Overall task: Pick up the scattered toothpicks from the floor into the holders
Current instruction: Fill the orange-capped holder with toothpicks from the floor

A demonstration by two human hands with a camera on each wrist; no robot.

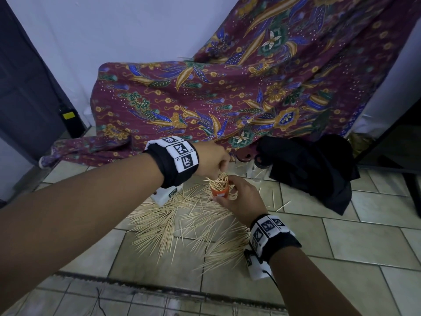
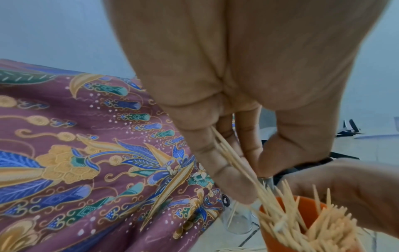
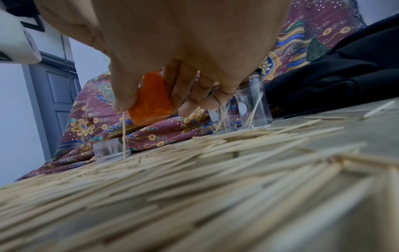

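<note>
Many pale wooden toothpicks [image 1: 189, 224] lie scattered over the tiled floor. My right hand [image 1: 234, 191] grips a small orange holder [image 1: 219, 190], packed with toothpicks, a little above the floor. In the right wrist view the thumb and fingers of the right hand [image 3: 155, 107] wrap the orange holder [image 3: 151, 95]. A single toothpick [image 3: 124, 134] stands upright under the thumb. My left hand [image 2: 252, 180] pinches a small bunch of toothpicks [image 2: 233, 163] between thumb and fingers. Their tips slant down into the orange holder [image 2: 302, 221].
Two clear glass holders [image 3: 252, 102] [image 3: 222, 119] with a few toothpicks stand behind the pile, and a low clear cup [image 3: 111, 150] sits to the left. A patterned maroon cloth [image 1: 227, 99] and a black cloth [image 1: 319, 169] lie beyond. A dark door [image 1: 27, 87] stands left.
</note>
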